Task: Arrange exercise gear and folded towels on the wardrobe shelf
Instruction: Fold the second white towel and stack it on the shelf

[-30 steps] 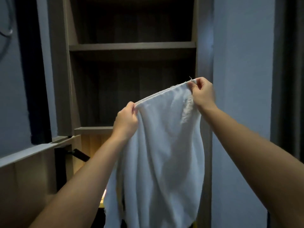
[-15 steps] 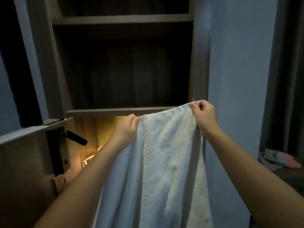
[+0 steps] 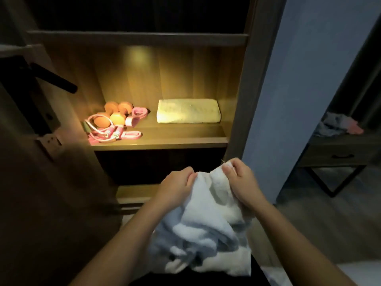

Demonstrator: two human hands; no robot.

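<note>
- The folded towel is lying on the right of the shelf, with the dumbbells and jump rope sitting on its left.
- The loose towel is hanging before and below that shelf.
- Clothes are lying on a side table, far right.

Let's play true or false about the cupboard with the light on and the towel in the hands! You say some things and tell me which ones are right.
1. The left hand and the right hand both hold the white towel. True.
2. The folded towel lies on the left side of the lit shelf. False: it lies on the right side.
3. The white towel is neatly folded. False: it hangs bunched and crumpled from the hands.
4. Orange dumbbells sit next to a pink jump rope on the shelf. True.
</note>
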